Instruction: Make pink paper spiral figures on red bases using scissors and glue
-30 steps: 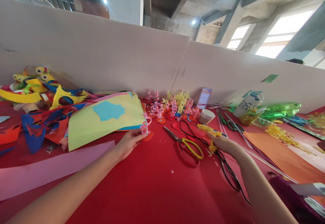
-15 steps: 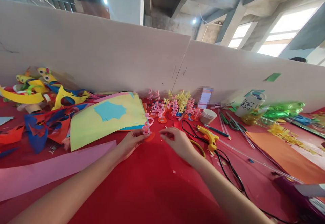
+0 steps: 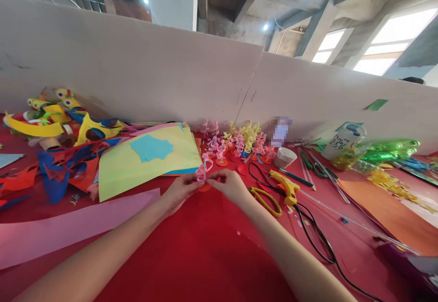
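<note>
A small pink paper spiral [image 3: 204,167] stands round a thin pale-blue stick on a round orange-red base [image 3: 205,187]. My left hand [image 3: 183,190] has its fingers closed on the spiral's lower left side. From the right, my right hand [image 3: 231,185] pinches at the same low part, thumb and forefinger touching it near the base. The fingertips hide part of the join between stick and base. Just behind the hands is a crowd of similar pink spirals [image 3: 221,150] and yellow spirals [image 3: 251,133] on round bases.
Right of my hands lie yellow-handled scissors [image 3: 268,203], a yellow glue gun [image 3: 287,185] with a black cord, a white paper cup [image 3: 285,158] and a pencil [image 3: 299,179]. On the left are yellow paper sheets [image 3: 116,174], a pink strip [image 3: 85,224] and cut-out masks [image 3: 56,174]. A white partition [image 3: 137,65] stands behind.
My right hand has moved left to meet the pink spiral, and its fingers have closed at the lower part. My left hand keeps its hold. The view has shifted slightly.
</note>
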The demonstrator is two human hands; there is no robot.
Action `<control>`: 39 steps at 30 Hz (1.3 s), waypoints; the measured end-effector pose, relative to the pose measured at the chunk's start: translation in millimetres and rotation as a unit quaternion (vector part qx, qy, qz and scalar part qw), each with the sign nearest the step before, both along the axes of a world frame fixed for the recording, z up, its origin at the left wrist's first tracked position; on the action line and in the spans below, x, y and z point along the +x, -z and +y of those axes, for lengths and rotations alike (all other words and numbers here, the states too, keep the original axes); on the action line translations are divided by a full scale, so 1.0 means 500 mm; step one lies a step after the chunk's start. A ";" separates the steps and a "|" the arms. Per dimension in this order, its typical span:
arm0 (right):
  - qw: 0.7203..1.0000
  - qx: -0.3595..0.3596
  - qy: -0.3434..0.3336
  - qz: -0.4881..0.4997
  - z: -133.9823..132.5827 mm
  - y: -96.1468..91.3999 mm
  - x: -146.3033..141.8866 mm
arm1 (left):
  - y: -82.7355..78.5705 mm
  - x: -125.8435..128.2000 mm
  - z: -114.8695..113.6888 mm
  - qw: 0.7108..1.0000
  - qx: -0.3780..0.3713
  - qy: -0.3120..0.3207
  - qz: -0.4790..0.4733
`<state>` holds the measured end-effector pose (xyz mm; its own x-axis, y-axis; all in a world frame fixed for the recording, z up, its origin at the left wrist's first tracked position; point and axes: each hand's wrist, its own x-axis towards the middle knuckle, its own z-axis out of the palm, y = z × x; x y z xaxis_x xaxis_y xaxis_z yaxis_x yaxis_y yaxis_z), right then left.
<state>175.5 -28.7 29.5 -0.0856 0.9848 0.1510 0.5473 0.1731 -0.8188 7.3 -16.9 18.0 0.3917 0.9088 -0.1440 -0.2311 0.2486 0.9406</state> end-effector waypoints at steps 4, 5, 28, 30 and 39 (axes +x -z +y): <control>1.000 -0.005 0.004 0.017 0.002 0.006 0.000 | 0.000 0.002 -0.001 1.000 0.015 0.011 0.008; 1.000 -0.007 0.003 0.022 0.002 0.008 0.000 | 0.001 0.002 -0.001 1.000 0.017 0.012 0.010; 0.988 0.040 0.059 0.133 -0.017 -0.027 0.024 | 0.020 0.018 -0.010 0.965 0.139 -0.112 0.192; 0.989 0.036 0.051 0.133 -0.022 -0.028 0.017 | 0.018 0.019 -0.011 0.962 0.151 -0.118 0.194; 0.987 0.054 0.043 0.142 -0.024 -0.024 0.005 | 0.015 0.019 -0.016 0.956 0.188 -0.106 0.200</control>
<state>178.1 -40.6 41.4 0.0584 0.9634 0.2616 0.3150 0.2308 -0.9206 16.8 -25.1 10.7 0.1748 0.9786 0.1083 0.1587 -0.1366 0.9778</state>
